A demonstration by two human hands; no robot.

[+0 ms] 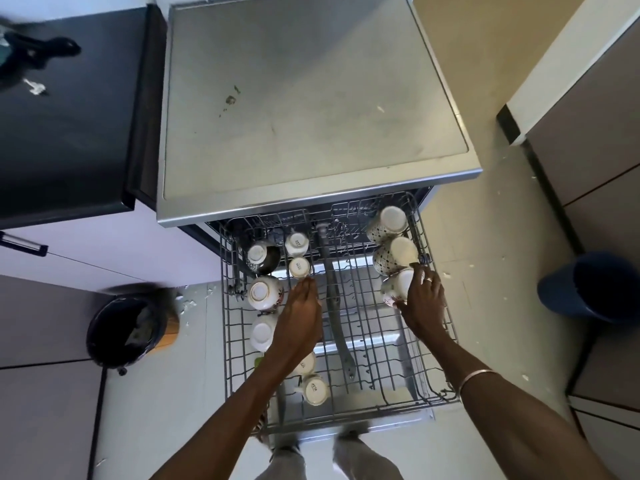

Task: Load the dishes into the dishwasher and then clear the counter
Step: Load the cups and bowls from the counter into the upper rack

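We see the pulled-out wire rack (381, 344) carrying the dishes. Along its 9 o'clock side, upturned bowls (264, 292) stand in a column; toward 10 o'clock sit a dark bowl (265, 259) and two small cups (298, 256). At 1 o'clock, three patterned mugs (389, 223) lie tilted in a row. Near 6 o'clock, two more cups (314, 389) rest upside down. A grey spray arm (334, 292) runs through the middle.

Grey wire rack (346, 341) with mostly white cups, like the plain one (299, 267) on the left. The two mugs on the right (386, 226) (394, 254) are white with a dark diamond-dot pattern. Dishwasher top (304, 109) is dull silver-grey, counter (69, 116) beside it black, bucket (595, 289) dark blue, floor (485, 271) pale cream.
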